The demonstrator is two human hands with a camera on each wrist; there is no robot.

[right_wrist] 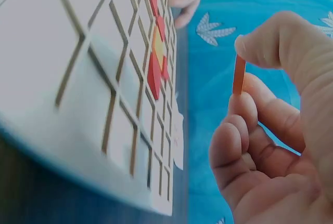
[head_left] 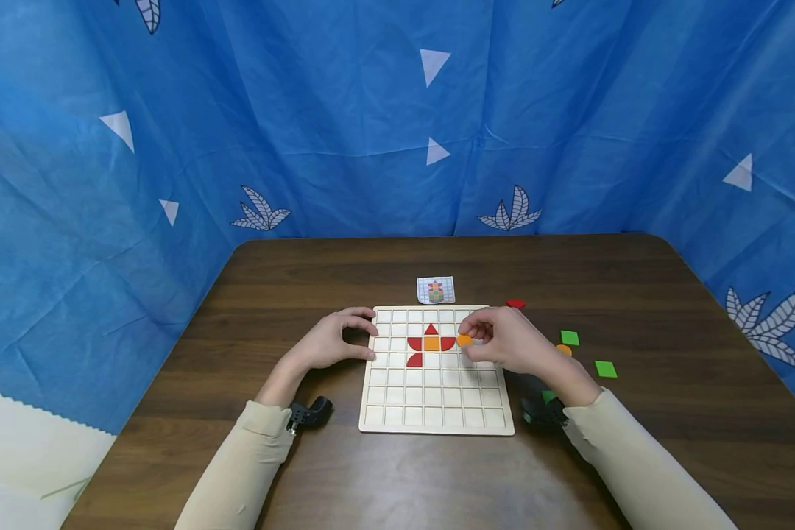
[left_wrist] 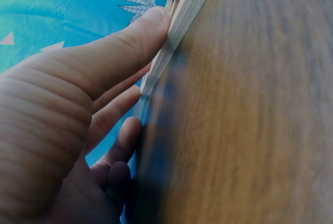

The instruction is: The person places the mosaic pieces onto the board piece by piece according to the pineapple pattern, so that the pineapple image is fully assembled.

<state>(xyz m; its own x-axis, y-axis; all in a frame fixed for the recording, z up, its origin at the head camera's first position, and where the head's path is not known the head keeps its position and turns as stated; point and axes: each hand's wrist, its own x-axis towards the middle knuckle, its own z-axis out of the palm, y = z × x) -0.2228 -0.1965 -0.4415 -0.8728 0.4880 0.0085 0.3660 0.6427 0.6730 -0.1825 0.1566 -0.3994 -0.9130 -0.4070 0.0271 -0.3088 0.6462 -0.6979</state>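
- The right hand (head_left: 506, 340) pinches an orange piece (head_left: 464, 341) between thumb and fingertips, a narrow grip; the right wrist view shows the piece edge-on, lifted off the board.
- That orange piece is over the right half of the white grid board (head_left: 414, 418), just right of a red quarter-circle (head_left: 447, 344).
- The left hand (head_left: 331, 341) rests at the board's left edge, thumb and fingers spread wide, thumb touching the rim.
- On the board, an orange square (head_left: 431, 344) lies between two red quarter-circles, with a red triangle (head_left: 430, 330) directly above and a third quarter-circle below the left one.
- A pattern card (head_left: 435, 290) lies just beyond the far edge.
- Right of the board, green squares (head_left: 570, 338), a second orange piece (head_left: 564, 350), partly hidden by the forearm, and a red piece (head_left: 515, 303) lie on the wooden table (head_left: 305, 272).
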